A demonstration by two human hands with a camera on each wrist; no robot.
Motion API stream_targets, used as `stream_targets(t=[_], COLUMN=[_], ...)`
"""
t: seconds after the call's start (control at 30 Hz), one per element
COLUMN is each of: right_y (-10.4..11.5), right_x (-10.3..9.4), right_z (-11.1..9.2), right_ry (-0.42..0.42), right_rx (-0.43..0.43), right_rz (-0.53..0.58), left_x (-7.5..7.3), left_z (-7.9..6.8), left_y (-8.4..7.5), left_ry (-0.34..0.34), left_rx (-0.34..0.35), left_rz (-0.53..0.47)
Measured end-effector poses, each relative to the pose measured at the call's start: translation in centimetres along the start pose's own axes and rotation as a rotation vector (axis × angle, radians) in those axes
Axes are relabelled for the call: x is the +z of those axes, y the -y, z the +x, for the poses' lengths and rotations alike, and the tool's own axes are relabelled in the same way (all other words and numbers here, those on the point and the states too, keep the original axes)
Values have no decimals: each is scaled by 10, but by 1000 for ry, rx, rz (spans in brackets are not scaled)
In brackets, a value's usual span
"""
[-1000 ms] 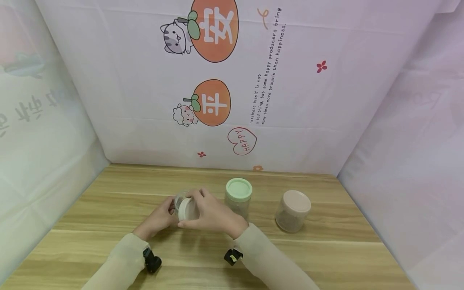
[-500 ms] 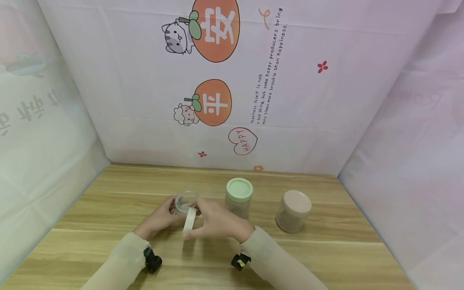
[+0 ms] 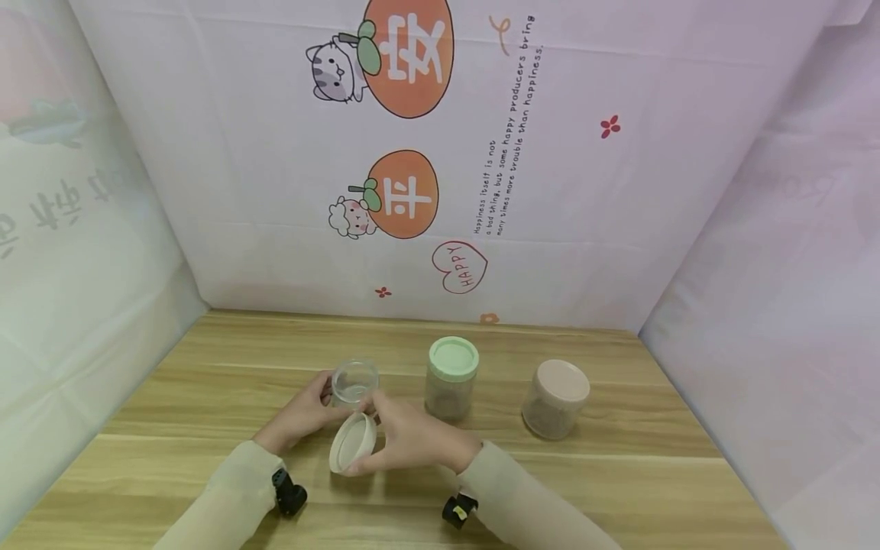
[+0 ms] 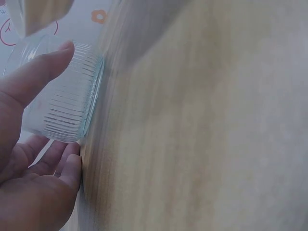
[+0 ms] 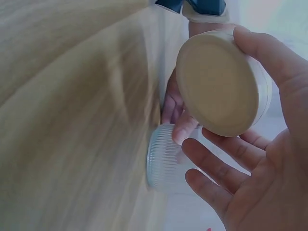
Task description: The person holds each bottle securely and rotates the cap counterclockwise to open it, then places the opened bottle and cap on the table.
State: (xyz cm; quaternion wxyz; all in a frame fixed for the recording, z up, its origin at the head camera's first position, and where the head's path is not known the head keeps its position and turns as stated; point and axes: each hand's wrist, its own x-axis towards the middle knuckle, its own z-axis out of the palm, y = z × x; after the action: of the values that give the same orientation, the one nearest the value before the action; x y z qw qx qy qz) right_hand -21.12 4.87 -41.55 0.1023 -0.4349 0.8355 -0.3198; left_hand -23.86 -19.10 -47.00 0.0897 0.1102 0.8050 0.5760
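A clear ribbed jar [image 3: 355, 373] without a lid stands upright on the wooden table. My left hand [image 3: 302, 412] holds it from the left, with the thumb on the ribbed wall [image 4: 72, 103] and the other fingers curled round the far side. Just in front of the jar, my right hand [image 3: 415, 437] pinches a cream round lid [image 3: 353, 444] between thumb and fingers. The lid is tilted, its hollow underside showing in the head view. In the right wrist view the flat top of the lid [image 5: 216, 86] faces the camera, and it is apart from the jar.
A taller jar with a green lid [image 3: 454, 359] stands right of the open jar. Farther right is a short jar with a beige-pink lid [image 3: 562, 380]. White printed cloth [image 3: 550, 191] hangs behind the wooden table [image 3: 619, 473] and along both sides.
My right hand has taken the cream lid from over the jar's mouth toward the front and turned it so its underside shows. My left hand stays on the jar.
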Motion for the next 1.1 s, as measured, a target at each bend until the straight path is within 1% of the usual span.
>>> stream_targets(t=[0.17,0.43,0.63,0.87,0.97,1.1], right_y=[-5,-11,-14,-19,-21,-21], right_x=[7,14,20,26,28,29], right_z=[-1,0,0,3,4,3], right_ry=[14,20,35,52,75,112], right_rx=[-7,0,14,-45,-54,-35], right_rz=[10,-56,-56,-61,-96,-153], left_x=[1,0,0,-1,0,0], left_z=[1,1,1,2,2,2], left_y=[-1,-1,-2,0,0,0], left_ry=[12,14,21,18,17,9], left_rx=[22,23,24,20,21,11], left_rz=[-28,-33,-36,-35,-17,-6])
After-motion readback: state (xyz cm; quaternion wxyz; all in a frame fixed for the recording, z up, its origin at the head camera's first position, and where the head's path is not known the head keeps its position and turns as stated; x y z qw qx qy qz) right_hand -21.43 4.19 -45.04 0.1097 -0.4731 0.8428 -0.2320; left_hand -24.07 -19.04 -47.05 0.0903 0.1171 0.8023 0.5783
